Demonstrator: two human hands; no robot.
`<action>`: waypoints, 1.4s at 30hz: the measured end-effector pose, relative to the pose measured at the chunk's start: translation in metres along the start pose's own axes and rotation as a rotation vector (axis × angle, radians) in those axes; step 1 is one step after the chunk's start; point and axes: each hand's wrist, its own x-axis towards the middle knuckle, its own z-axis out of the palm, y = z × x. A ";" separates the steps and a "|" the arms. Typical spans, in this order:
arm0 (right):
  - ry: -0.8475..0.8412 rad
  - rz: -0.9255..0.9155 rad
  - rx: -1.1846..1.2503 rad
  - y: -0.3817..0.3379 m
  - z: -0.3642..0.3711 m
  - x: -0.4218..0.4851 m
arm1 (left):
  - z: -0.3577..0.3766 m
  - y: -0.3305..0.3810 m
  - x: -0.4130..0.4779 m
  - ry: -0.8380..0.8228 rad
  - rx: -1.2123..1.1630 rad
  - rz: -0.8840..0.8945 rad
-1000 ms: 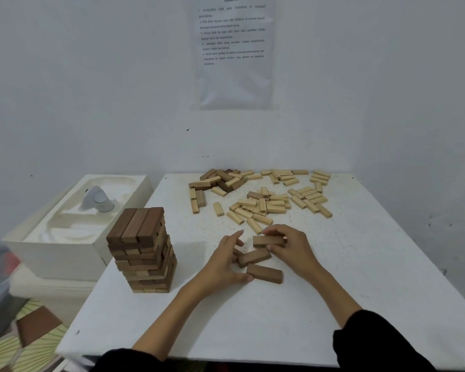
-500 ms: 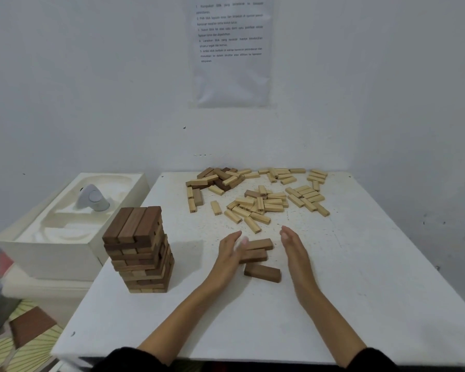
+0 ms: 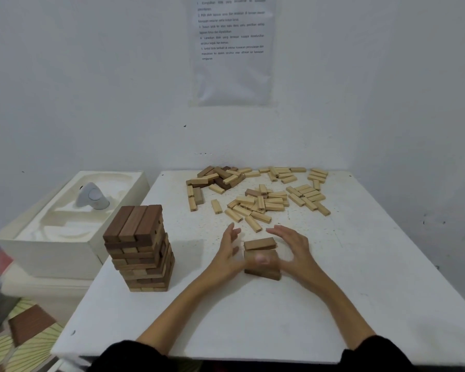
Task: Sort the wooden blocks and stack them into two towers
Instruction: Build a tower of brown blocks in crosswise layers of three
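Note:
Three dark brown blocks (image 3: 261, 257) lie side by side in the middle of the white table (image 3: 253, 318). My left hand (image 3: 230, 252) presses flat against their left ends, its thumb blurred over the middle block. My right hand (image 3: 293, 245) curves around their right ends, fingers spread. A tall tower of dark blocks (image 3: 141, 248) stands at the table's left edge. Loose light blocks (image 3: 274, 200) lie scattered at the far side, with a few dark blocks (image 3: 220, 177) mixed in at the far left of the heap.
A white moulded box (image 3: 65, 224) holding a grey device (image 3: 91, 197) sits left of the table beside the tower. A printed sheet (image 3: 232, 49) hangs on the wall behind. Walls close the far and right sides.
The three dark blocks lay skewed and apart; both hands have pushed them together into a neat row. My right hand let go of the block it held a second ago.

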 end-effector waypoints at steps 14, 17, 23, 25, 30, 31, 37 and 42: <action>-0.157 -0.011 -0.250 0.012 -0.014 0.006 | -0.013 0.001 0.011 -0.131 0.374 0.051; -0.119 0.055 -0.298 0.010 -0.009 -0.004 | -0.008 0.003 0.000 -0.044 0.615 0.050; -0.162 0.087 -0.631 0.009 0.005 -0.026 | -0.002 -0.013 -0.019 -0.054 0.943 0.076; -0.197 0.085 -0.648 0.006 0.005 -0.026 | 0.001 -0.013 -0.017 -0.071 0.943 0.086; -0.232 0.066 -0.659 0.004 0.003 -0.025 | 0.010 -0.012 -0.014 -0.072 0.925 0.113; -0.228 0.068 -0.653 0.004 0.004 -0.025 | 0.009 -0.012 -0.014 -0.073 0.925 0.105; -0.200 0.084 -0.439 0.010 -0.008 -0.014 | -0.003 -0.007 -0.006 -0.134 0.873 0.067; -0.214 0.064 -0.346 0.012 -0.022 0.003 | -0.020 -0.004 0.005 -0.102 0.717 0.110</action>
